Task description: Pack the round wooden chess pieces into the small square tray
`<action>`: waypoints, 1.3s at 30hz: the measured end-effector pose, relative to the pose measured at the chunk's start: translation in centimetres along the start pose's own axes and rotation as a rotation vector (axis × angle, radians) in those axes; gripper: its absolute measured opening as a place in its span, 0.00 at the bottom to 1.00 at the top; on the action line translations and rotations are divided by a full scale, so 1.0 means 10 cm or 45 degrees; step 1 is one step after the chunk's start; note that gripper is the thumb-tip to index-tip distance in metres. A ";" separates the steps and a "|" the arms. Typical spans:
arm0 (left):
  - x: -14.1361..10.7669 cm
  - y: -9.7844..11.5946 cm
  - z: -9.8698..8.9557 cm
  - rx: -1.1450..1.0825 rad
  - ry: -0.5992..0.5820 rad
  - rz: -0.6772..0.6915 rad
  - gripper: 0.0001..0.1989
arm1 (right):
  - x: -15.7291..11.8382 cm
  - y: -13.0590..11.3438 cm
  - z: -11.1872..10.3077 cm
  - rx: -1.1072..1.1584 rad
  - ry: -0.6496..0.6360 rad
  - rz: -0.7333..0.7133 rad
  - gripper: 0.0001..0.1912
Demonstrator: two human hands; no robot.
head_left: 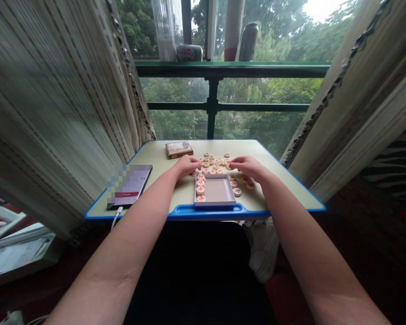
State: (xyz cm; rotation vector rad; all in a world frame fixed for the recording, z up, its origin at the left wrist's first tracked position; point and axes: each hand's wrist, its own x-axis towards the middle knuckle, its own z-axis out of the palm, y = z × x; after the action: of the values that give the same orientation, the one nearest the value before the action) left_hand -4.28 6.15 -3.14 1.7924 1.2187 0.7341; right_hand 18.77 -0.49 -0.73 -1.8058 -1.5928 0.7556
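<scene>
Round wooden pieces with red or dark characters (218,166) lie scattered on the pale table beyond a shallow white box (218,188). Red-marked pieces (200,190) form a column along the box's left side; the rest of its floor is bare. More pieces (237,192) lie just right of the box. My left hand (188,165) is at the left edge of the scattered pieces, fingertips closed together near a piece. At their right edge, my right hand (246,166) has its thumb and fingers pinched on a piece (229,166).
On the blue-edged table (162,198), a tablet (130,185) with a white cable lies at the left. A flat brown box (179,149) sits at the back left. Cans (249,42) stand or lie on the window ledge behind a green railing (233,70).
</scene>
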 end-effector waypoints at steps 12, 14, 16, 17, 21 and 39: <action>-0.02 0.02 0.00 0.036 0.019 0.024 0.09 | 0.02 0.03 0.01 0.119 -0.078 -0.078 0.12; -0.02 0.02 0.00 0.044 0.020 0.031 0.09 | 0.01 0.02 0.01 0.120 -0.080 -0.084 0.11; -0.02 0.01 0.00 0.044 0.019 0.032 0.09 | 0.00 0.02 0.00 0.116 -0.083 -0.086 0.10; -0.02 0.01 0.00 0.045 0.021 0.031 0.09 | 0.00 0.02 0.00 0.113 -0.084 -0.085 0.10; -0.02 0.01 0.00 0.045 0.028 0.026 0.08 | 0.02 0.04 0.01 0.123 -0.074 -0.062 0.10; 0.00 -0.01 0.00 0.037 0.009 0.024 0.10 | 0.02 0.05 0.02 -0.214 0.027 0.004 0.12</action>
State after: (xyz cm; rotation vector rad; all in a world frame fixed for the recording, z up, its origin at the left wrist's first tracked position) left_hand -4.31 6.12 -3.20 1.8287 1.2244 0.7377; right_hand 18.96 -0.36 -1.28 -1.9279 -1.6835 0.6168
